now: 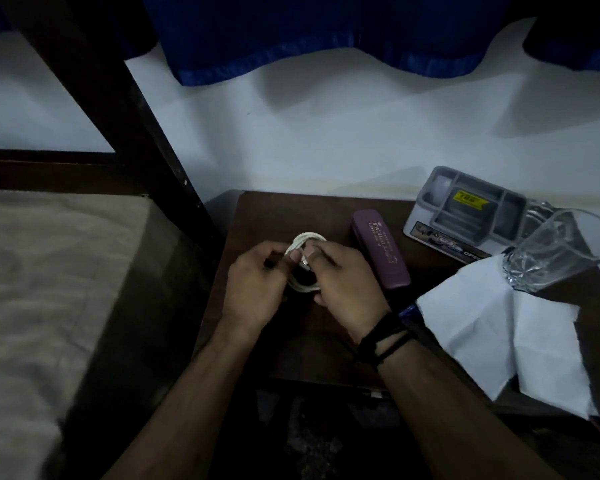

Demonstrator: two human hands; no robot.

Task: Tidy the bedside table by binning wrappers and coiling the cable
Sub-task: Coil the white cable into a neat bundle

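Right now both thumbs and forefingers are pinched on the white cable point(305, 242), which is already wound into a small ring held just above the dark bedside table point(326, 341). The left hand point(257, 289) grips the near left side of the ring, fingers curled round it, probably to keep the loops from springing apart. The right hand point(347, 289) pinches the middle, where what looks like the plug end sits, likely to tuck that end in; the dim light hides it.

Outward from the hands, a purple glasses case point(381, 251) lies just beside the right hand. Beyond it stand a grey organiser tray point(465, 209) and a clear glass point(555, 247), set back by the wall and out of the working space. White paper point(499, 327) lies at the right, touching the glass; whether it is a wrapper for the bin I cannot tell.
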